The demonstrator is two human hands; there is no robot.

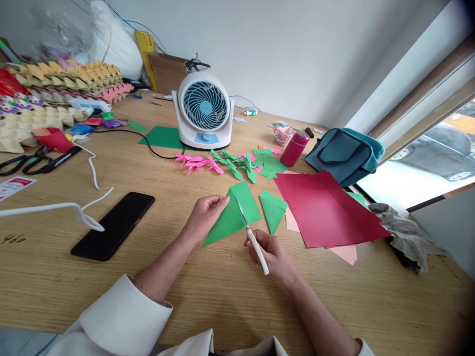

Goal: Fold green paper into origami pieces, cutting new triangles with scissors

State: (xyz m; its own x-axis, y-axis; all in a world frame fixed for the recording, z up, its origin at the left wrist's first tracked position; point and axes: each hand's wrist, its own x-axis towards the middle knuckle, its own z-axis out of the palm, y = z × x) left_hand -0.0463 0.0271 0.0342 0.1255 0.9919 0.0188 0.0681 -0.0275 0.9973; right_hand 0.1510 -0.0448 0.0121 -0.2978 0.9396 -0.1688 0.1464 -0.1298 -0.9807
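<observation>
Handwritten figures (12,239) that look like 460 mark the tabletop (148,306) at my far left, while the print on the red-and-white card (17,187) beyond them is too small for me to read. My left hand (202,216) pinches the upper left edge of the green paper (230,220) between thumb and fingers, in front of me and just left of another green piece (273,211). My right hand (272,252) curls around the white-handled scissors (257,248), their blades pointing away from me and leftward over the paper.
</observation>
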